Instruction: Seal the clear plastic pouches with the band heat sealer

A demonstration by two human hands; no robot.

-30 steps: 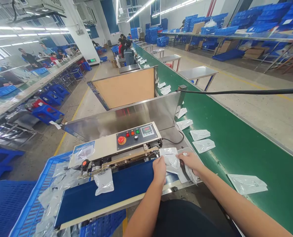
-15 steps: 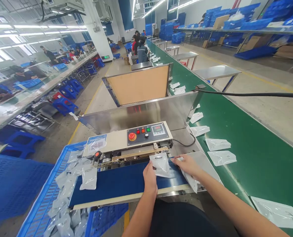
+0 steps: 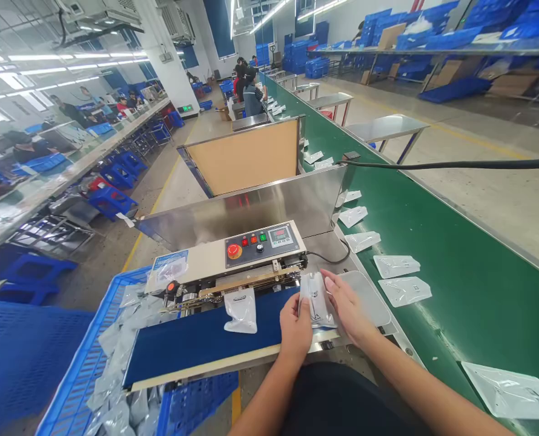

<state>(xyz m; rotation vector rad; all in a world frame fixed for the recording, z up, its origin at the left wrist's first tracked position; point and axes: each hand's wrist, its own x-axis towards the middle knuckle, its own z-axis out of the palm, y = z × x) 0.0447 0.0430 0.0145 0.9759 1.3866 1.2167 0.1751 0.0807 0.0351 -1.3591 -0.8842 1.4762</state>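
Between my two hands, a white plastic pouch (image 3: 315, 297) with small dark print stands above the right end of the blue conveyor belt (image 3: 183, 345). My left hand (image 3: 295, 327) grips its left edge, thumb across the front. Along its right edge, my right hand (image 3: 347, 307) holds it with the fingers fairly straight. Another white pouch (image 3: 242, 312) hangs over the belt, its top edge in the band sealing machine (image 3: 206, 251). The machine's control panel (image 3: 261, 243) has a red stop knob, coloured buttons and a small display.
A blue crate (image 3: 76, 363) full of pouches stands below the belt's left end. On the right runs a green conveyor (image 3: 451, 303) with several pouches lying on it. A steel panel (image 3: 251, 203) rises behind the machine; a black cable (image 3: 433, 165) crosses the green conveyor. People sit farther off.
The pouch my left hand held has moved left along the sealer, released. My left hand has joined my right on the other pouch, now upright. The pouch near the belt's left end is gone from there.
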